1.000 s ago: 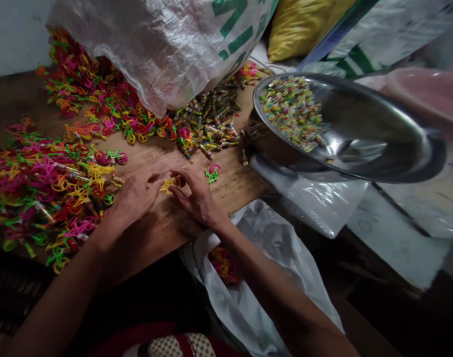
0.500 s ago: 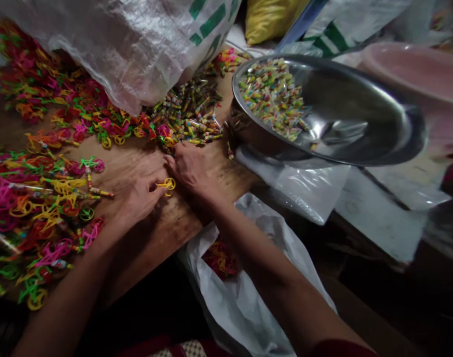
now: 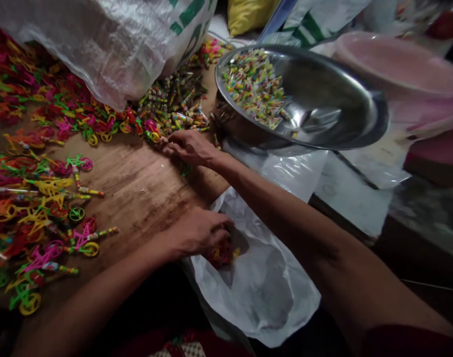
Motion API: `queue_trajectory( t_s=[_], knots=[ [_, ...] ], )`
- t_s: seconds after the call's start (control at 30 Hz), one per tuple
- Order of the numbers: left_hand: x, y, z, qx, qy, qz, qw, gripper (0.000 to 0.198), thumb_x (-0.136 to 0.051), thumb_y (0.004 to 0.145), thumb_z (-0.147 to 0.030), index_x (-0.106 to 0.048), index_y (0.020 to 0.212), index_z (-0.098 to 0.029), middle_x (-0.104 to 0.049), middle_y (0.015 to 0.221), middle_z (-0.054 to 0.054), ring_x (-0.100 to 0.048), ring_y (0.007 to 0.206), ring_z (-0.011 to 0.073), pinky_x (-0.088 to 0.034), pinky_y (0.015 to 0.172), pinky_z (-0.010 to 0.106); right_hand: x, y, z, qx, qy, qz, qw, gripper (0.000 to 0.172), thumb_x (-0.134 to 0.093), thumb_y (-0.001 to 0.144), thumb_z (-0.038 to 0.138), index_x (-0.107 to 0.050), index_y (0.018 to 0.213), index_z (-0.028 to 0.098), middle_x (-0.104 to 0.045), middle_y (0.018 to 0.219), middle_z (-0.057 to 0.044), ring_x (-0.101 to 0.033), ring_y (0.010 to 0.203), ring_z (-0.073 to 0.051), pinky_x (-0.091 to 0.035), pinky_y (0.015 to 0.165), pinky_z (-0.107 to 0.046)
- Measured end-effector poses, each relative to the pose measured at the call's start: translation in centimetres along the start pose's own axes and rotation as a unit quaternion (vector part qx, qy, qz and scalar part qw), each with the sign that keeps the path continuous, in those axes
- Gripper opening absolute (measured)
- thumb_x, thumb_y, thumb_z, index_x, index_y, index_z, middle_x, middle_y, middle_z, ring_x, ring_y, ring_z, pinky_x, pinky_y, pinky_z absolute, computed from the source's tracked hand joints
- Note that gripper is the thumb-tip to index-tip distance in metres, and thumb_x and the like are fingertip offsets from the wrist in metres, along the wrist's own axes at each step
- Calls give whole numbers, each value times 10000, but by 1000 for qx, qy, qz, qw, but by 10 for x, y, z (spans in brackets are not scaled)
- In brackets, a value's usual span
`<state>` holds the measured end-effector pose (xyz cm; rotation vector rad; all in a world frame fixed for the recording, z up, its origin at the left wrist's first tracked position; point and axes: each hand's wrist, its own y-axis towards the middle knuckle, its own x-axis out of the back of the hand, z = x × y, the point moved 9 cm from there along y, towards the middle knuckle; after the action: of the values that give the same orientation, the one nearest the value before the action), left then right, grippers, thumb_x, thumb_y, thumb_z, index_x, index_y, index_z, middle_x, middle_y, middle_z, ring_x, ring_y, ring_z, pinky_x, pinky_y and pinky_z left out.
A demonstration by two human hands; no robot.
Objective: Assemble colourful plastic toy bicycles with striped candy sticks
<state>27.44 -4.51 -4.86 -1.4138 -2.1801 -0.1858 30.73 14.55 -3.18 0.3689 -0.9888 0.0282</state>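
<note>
My left hand (image 3: 202, 230) hangs over the mouth of a white sack (image 3: 271, 277), its fingers loosely bent and apart. Just below the fingertips is a small blurred yellow piece (image 3: 235, 253), above red and orange plastic pieces (image 3: 219, 254) inside the sack. My right hand (image 3: 192, 147) rests at the near edge of a heap of small candy-filled tubes (image 3: 187, 116), its fingers pinched together. What they grip is hidden. A bit of green plastic (image 3: 186, 170) shows beneath that palm. Beside the fingertips lie colourful plastic toy bicycles (image 3: 152, 130).
On the wooden table (image 3: 137, 168), toy bicycles with tubes attached (image 3: 55, 208) pile up at left. A large plastic bag (image 3: 110, 44) overhangs the back heap. At right, a steel basin (image 3: 323, 94) holds wrapped pieces; beyond it stands a pink tub (image 3: 397, 62).
My left hand has moved right and down from the table to the sack; the yellow toy bicycle it held has left the table. A pink bicycle with a tube now lies by the left pile.
</note>
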Motion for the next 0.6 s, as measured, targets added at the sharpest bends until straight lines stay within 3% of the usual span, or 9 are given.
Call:
queue_trajectory(
  t_s=[0.1,0.2,0.33,0.5,0.6],
  knots=[
    [68,-31,37,106,-21,-179,978,228,-534,877,-216,-749,944,-187,-781,925,42,-713,832,169,-523,761,248,32,-12,-11,0,67,-81,994,88,-521,852,167,-592,843,219,-634,768,13,-547,697,-154,-488,700,-317],
    [112,-55,68,194,2,-270,943,218,-538,862,-271,-731,869,-169,-756,809,46,-683,707,170,-497,649,252,52,-36,-33,-49,78,-141,986,109,-483,812,132,-542,819,224,-578,736,15,-511,672,-155,-475,677,-317],
    [139,-54,87,230,48,-317,919,241,-537,868,-313,-730,892,-169,-748,788,51,-659,672,171,-478,631,260,46,-68,-47,-109,50,-91,989,167,-446,771,124,-559,863,205,-577,753,-4,-519,689,-163,-453,684,-306],
    [156,-29,86,206,125,-350,905,239,-552,859,-236,-746,989,-181,-773,914,68,-694,793,194,-511,764,296,20,-74,-14,-13,-12,41,999,433,-505,791,135,-612,1211,154,-632,1120,-119,-601,913,-214,-470,810,-323],
    [163,-12,81,153,163,-364,904,247,-528,875,-184,-733,1013,-180,-771,1018,88,-705,863,201,-526,818,308,9,-77,-4,9,-70,146,987,399,-478,840,111,-654,1189,189,-600,1249,-127,-618,930,-214,-458,784,-315]
  ],
)
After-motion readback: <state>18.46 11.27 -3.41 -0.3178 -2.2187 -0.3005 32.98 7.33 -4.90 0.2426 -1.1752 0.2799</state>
